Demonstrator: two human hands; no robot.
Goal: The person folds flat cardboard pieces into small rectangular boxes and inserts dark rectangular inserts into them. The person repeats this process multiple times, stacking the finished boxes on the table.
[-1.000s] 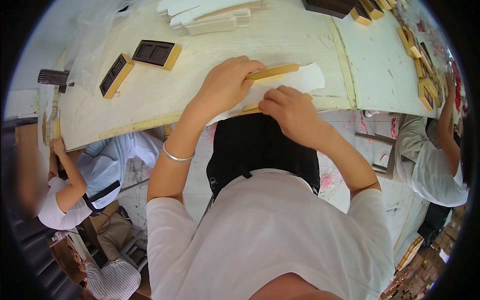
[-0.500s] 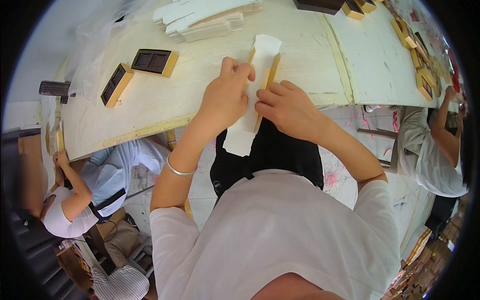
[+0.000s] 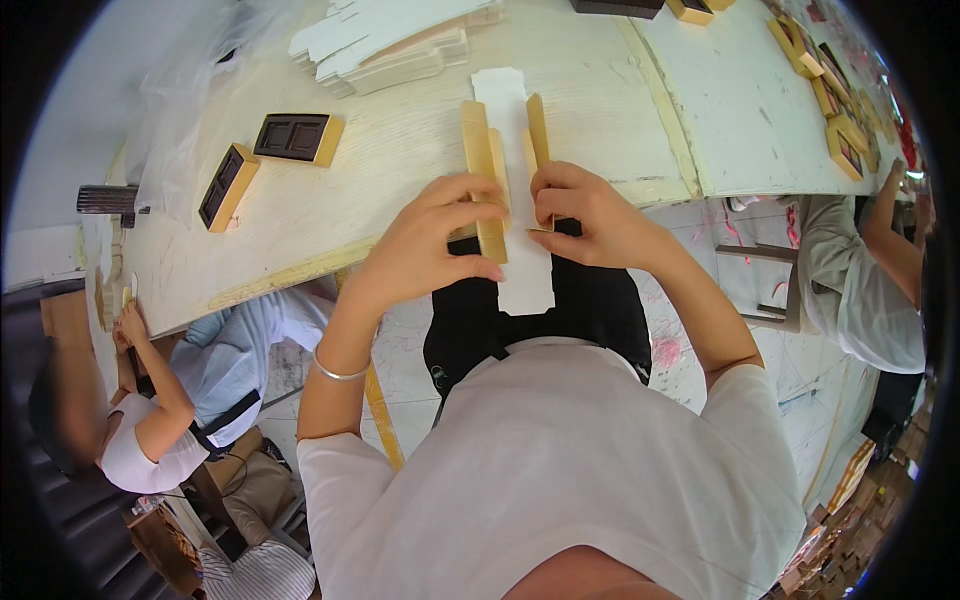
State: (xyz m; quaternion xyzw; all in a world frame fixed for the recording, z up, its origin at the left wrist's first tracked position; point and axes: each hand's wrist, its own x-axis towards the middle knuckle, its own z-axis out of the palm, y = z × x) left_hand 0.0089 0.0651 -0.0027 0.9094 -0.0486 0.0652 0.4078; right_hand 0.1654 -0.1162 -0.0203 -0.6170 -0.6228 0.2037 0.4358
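Note:
A long cardboard box blank [image 3: 513, 130], white inside and gold outside, extends over the table's near edge above my lap. Both of its long sides are folded partway up. On the left gold side, my left hand [image 3: 425, 240] grips the flap, fingers over it and thumb near its lower end. My right hand [image 3: 600, 222] pinches the right gold side between thumb and curled fingers. To the left, on the table, lie two gold boxes with dark brown compartment inserts, one box [image 3: 292, 137] touching or nearly touching the slanted other box [image 3: 228, 188].
A stack of flat white blanks [image 3: 385, 50] lies at the far side of the pale table [image 3: 610, 130]. Clear plastic sheeting [image 3: 185, 130] hangs at the left. More gold boxes [image 3: 845, 125] are piled far right. Co-workers sit at both sides, one person's hand [image 3: 130, 325] at the left edge.
The blank has turned from slanted to nearly straight and its gold sides now lean outward, further apart. My left hand has moved nearer to me and opened its thumb side.

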